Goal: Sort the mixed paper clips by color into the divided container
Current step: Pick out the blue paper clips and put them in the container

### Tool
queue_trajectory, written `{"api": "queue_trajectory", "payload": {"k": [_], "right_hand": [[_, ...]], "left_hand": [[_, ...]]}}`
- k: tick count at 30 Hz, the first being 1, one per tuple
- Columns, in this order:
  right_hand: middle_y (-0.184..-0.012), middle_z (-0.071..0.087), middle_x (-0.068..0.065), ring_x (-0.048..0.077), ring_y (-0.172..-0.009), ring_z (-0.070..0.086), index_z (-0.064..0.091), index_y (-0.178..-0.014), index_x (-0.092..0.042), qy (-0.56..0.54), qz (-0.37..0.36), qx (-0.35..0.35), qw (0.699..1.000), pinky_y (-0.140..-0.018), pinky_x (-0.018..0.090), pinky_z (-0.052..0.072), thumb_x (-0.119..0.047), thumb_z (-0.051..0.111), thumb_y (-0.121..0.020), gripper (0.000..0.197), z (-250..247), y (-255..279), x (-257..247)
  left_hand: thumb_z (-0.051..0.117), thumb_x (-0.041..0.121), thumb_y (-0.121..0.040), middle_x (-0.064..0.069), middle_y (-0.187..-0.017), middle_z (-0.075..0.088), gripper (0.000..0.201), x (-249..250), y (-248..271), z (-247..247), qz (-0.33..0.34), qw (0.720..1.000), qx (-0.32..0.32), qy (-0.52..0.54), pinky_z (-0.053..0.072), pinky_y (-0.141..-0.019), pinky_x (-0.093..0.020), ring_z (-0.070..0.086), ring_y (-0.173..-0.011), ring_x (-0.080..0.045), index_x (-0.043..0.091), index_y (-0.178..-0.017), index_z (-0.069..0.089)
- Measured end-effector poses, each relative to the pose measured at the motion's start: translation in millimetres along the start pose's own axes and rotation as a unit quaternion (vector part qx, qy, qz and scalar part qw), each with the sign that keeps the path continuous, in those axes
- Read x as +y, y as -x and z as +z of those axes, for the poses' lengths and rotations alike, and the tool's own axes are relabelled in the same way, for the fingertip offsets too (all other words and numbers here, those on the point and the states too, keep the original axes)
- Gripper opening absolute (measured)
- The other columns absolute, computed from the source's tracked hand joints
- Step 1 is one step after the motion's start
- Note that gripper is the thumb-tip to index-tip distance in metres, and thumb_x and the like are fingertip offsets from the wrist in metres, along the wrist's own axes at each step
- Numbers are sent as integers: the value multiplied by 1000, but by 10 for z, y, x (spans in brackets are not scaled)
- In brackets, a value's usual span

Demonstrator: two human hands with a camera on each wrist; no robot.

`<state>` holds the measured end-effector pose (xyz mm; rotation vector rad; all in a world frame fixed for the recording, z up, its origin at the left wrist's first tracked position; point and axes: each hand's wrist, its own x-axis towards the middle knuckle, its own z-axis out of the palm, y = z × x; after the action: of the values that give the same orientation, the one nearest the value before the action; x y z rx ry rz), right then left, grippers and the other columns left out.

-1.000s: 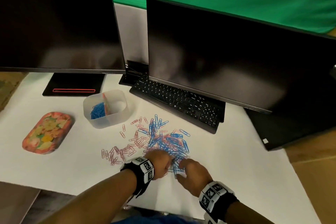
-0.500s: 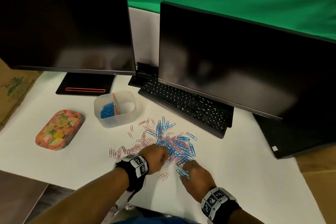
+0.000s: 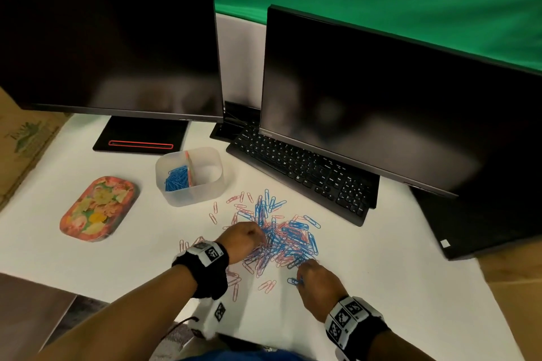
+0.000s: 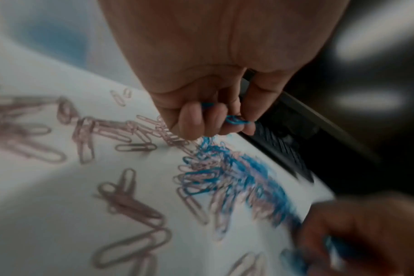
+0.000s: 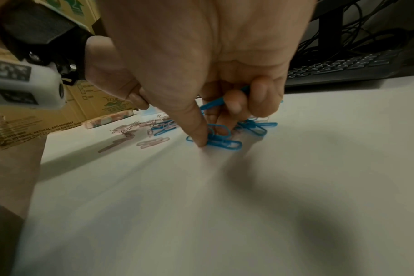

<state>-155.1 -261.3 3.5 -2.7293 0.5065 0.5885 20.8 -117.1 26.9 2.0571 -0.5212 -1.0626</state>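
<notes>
Your left hand (image 3: 245,239) sits at the lower centre of the head view, at the left edge of the mixed pile of paper clips (image 3: 289,239), with its fingers curled. The left wrist view shows those fingers (image 4: 191,121) closed around a few blue clips (image 4: 236,119) just above the pile.

Your right hand (image 3: 318,283) is below and to the right of the pile. In the right wrist view its thumb tip presses down on a blue clip (image 5: 222,142) lying on the white bench (image 5: 225,205), while the curled fingers (image 5: 260,93) hold more blue clips against the palm.

The pile spreads across the middle of the head view, blue and pink tangled together, with loose pink clips (image 3: 234,281) scattered to its left and below it.

The divided container (image 3: 211,193) stands up and to the left of the pile, well apart from both hands. Its left compartment holds blue clips; whether the right compartment holds any I cannot tell.

A floral tin (image 3: 98,208) lies at the left of the frame, and a keyboard (image 3: 305,176) lies to the upper right of the pile.
</notes>
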Motion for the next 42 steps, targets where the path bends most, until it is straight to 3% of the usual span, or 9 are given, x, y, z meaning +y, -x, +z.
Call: {"api": "queue_trajectory", "payload": {"k": [4, 14, 19, 23, 25, 31, 34, 39, 42], "right_hand": [[-134, 48, 8, 23, -119, 55, 44, -131, -11, 47, 6, -24, 999, -96, 31, 47, -20, 49, -96, 36, 5, -63, -62], [-132, 52, 9, 23, -122, 52, 49, -129, -12, 59, -68, -42, 995, -101, 29, 42, -14, 46, -96, 33, 21, -151, -142], [-87, 62, 3, 19, -80, 59, 58, -80, -21, -146, -39, -45, 988, -69, 27, 48, -20, 51, -92, 14, -399, -340, -545], [-85, 71, 8, 21, -82, 66, 68, -78, -10, -271, -59, -26, 960, -73, 29, 54, -17, 57, -87, 16, -959, -795, -1089], [-70, 65, 1, 10, -65, 61, 65, -67, -15, -285, -76, -21, 955, -60, 22, 49, -18, 62, -86, 20, -1193, -1054, -1386], [-62, 50, 6, 16, -46, 44, 64, -80, -8, -304, -41, -41, 951, -40, 22, 38, -17, 65, -82, 9, -1471, -1819, -2163], [-71, 59, 4, 13, -51, 55, 60, -92, -15, -303, -37, -68, 950, -34, 12, 40, -19, 66, -84, 11, -1474, -2040, -2392], [-84, 65, 8, 17, -61, 64, 64, -109, 0, -309, -20, -75, 948, -44, 19, 50, -11, 62, -83, 29, -1438, -2149, -2605], [-93, 70, 10, 25, -81, 69, 70, -105, -7, -283, -44, -27, 958, -71, 34, 60, -13, 63, -80, 27, -1441, -2080, -2602]], "left_hand": [[40, 2, -82, -4, -62, 39, 20, 32, 11, -205, -66, 964, 29, 257, 16, -51, -24, 28, -51, -15, 11, -69, 53], [40, 17, -85, -1, -63, 40, 16, -19, 136, -739, -78, 880, 75, 462, 23, -47, -24, 36, -52, -16, 16, -71, 48], [37, 24, -96, -2, -60, 42, 26, -12, 223, -1151, -63, 844, 132, 516, 30, -47, -23, 42, -50, -17, 17, -72, 46], [35, 30, -99, -5, -65, 44, 32, 14, 180, -1472, -73, 828, 179, 527, 33, -53, -27, 45, -53, -19, 15, -74, 49], [37, 33, -99, -8, -67, 49, 31, 12, 145, -1636, -94, 816, 211, 530, 40, -57, -30, 48, -58, -22, 12, -81, 52], [44, 34, -99, -11, -74, 45, 31, 46, 92, -1930, -132, 819, 242, 503, 40, -59, -30, 50, -41, -17, 7, -115, 44], [48, 35, -97, -15, -87, 48, 46, 16, 63, -2014, -143, 827, 257, 479, 44, -70, -33, 52, -65, -24, 0, -127, 47], [48, 33, -97, -20, -124, 51, 43, -60, 59, -2120, -137, 865, 253, 411, 44, -93, -39, 53, -112, -33, 7, -132, 49], [47, 24, -97, -13, -118, 54, 25, -63, 61, -2109, -97, 891, 267, 355, 46, -96, -41, 53, -111, -30, 16, -119, 57]]}}
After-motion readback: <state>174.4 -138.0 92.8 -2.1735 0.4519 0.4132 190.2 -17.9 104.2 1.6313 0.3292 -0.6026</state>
